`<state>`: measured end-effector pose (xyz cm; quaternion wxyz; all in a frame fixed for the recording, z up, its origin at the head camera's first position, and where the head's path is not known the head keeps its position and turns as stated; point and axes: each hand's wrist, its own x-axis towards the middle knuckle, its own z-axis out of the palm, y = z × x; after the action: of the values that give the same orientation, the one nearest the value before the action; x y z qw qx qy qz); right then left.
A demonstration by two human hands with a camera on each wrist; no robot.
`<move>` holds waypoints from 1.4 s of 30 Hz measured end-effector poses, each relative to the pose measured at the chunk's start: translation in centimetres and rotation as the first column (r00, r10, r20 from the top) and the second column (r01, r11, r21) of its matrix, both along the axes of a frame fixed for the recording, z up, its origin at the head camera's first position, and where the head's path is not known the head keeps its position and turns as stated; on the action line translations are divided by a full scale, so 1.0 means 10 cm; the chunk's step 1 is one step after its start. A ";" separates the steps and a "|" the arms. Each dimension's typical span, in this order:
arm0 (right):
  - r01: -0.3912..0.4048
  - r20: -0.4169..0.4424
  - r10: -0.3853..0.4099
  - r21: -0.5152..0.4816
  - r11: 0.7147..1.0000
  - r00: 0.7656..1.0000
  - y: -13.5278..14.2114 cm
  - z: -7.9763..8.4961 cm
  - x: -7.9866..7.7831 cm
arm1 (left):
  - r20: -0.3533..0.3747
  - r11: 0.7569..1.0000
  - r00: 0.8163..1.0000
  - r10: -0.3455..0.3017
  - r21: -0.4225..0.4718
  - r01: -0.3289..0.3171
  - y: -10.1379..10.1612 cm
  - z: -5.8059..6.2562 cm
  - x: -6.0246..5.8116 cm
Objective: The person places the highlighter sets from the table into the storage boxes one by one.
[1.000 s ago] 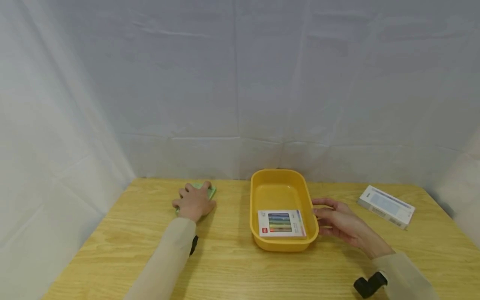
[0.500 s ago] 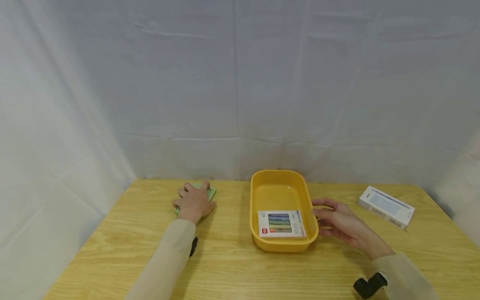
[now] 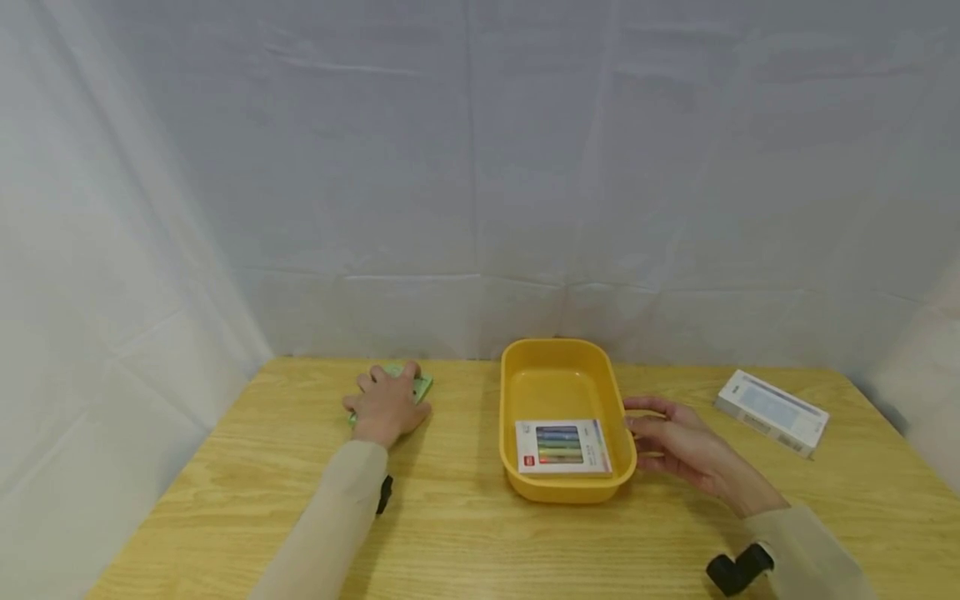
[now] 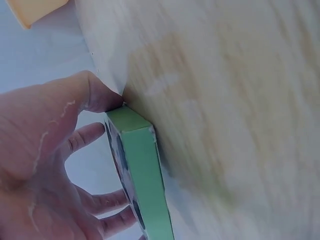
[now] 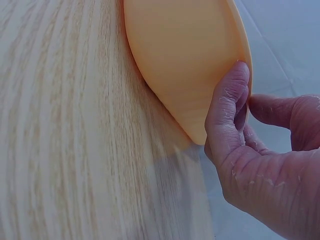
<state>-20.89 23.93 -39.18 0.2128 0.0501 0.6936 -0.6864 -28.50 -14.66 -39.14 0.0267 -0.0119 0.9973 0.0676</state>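
On the left of the table, my left hand [image 3: 386, 407] spreads over a flat green box [image 3: 424, 386] and grips it. The left wrist view shows the thumb against one end of the green box [image 4: 147, 170], with fingers bent over its printed face; most of that face is hidden. Mid-table stands a yellow plastic bin [image 3: 555, 390]. A white pack of coloured pens [image 3: 562, 448] lies in its near half. At the bin's right side, my right hand [image 3: 686, 450] holds the rim, thumb tip at the edge and fingers on the outer wall [image 5: 185, 60].
A white box [image 3: 774, 412] with a pale blue panel lies at an angle on the right of the wooden table [image 3: 465, 550]. White cloth [image 3: 450, 208] hangs right behind the table's back edge and along both sides.
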 end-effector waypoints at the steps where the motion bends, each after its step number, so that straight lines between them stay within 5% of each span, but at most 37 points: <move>1: 0.001 0.002 -0.001 0.002 1.000 1.000 0.00 0.01 0.00 | -0.005 1.000 1.000 -0.003 0.000 0.003 0.00 0.00 0.00; 20: -0.012 -0.032 0.012 -0.009 1.000 0.999 0.01 0.02 0.02 | -0.193 0.991 0.980 -0.053 0.108 0.075 0.01 -0.02 0.11; 42: -0.006 -0.050 0.005 -0.012 1.000 0.999 0.00 0.00 0.03 | -0.362 0.965 0.923 -0.128 0.170 0.201 0.28 0.21 0.28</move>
<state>-20.59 23.97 -39.20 0.1977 0.0299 0.6946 -0.6910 -25.72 -11.85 -37.07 -0.1434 0.0872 0.9714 0.1681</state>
